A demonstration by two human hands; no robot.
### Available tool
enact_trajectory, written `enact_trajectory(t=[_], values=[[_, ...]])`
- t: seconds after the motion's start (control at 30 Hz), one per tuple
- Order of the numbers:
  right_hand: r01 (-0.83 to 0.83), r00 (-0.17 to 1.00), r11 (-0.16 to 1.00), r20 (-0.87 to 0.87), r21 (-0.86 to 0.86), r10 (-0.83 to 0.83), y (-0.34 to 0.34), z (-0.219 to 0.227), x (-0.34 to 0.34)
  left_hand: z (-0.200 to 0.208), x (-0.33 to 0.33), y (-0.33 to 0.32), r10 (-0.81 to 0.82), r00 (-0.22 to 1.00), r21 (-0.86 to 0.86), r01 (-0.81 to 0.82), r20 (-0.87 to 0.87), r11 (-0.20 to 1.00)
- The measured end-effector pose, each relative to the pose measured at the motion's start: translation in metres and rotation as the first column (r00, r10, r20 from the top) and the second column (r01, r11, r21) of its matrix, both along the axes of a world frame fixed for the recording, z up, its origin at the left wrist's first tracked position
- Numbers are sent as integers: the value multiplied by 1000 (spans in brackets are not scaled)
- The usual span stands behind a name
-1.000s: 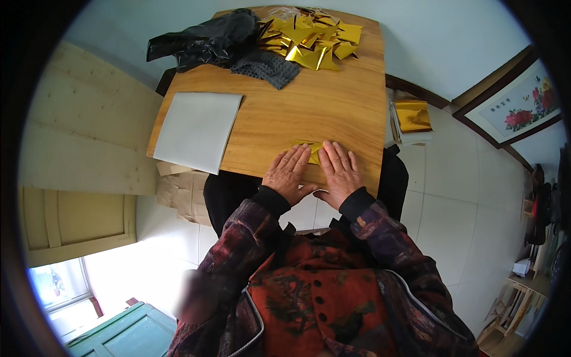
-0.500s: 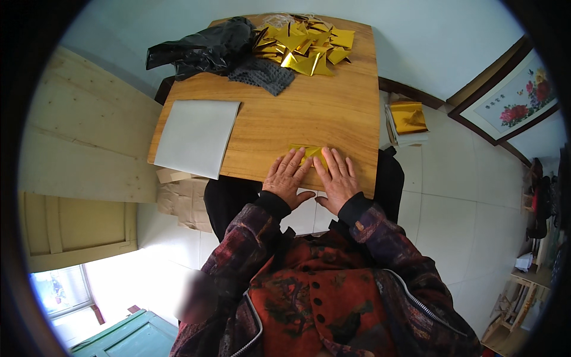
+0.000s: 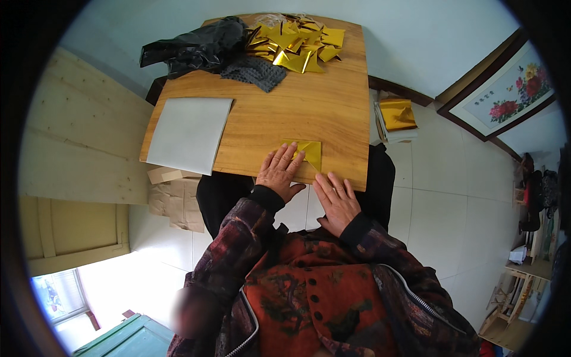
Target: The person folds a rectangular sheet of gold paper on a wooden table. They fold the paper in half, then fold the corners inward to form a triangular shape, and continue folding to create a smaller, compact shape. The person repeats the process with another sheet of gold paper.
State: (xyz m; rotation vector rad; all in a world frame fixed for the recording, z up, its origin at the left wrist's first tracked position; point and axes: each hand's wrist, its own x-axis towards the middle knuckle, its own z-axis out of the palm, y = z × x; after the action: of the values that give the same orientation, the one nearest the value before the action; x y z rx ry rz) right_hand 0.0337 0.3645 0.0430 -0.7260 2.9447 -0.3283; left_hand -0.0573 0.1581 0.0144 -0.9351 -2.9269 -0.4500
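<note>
A small folded piece of gold foil paper (image 3: 313, 150) lies flat near the front edge of the wooden table (image 3: 297, 116). My left hand (image 3: 279, 169) rests flat with its fingers stretched out, the fingertips on the paper's left part. Just below the paper's lower right corner, my right hand (image 3: 337, 201) reaches over the table edge. Its fingers are extended and hold nothing; whether the fingertips touch the paper's corner I cannot tell. Diagonal crease lines show on the part of the paper left uncovered.
Folded gold foil pieces (image 3: 297, 44) are heaped at the far side, beside a black plastic bag (image 3: 205, 50) and a dark grey textured cloth (image 3: 256, 72). A silver-grey sheet stack (image 3: 189, 135) lies at the left. Gold paper (image 3: 397, 114) sits on the floor at right.
My right hand has drawn back off the paper toward me, uncovering its right side. My left hand stays on it. The whole view has shifted slightly.
</note>
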Motion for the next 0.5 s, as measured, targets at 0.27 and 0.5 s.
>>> enact_trajectory(t=[0.27, 0.5], values=[[1, 992, 967, -121, -255, -33, 8, 4, -57, -1, 0, 0, 5, 1000, -26, -5, 22, 1000], [-90, 988, 986, -138, -143, 70, -7, -24, -97, -1, 1, 1, 12, 999, 18, -12, 35, 1000]])
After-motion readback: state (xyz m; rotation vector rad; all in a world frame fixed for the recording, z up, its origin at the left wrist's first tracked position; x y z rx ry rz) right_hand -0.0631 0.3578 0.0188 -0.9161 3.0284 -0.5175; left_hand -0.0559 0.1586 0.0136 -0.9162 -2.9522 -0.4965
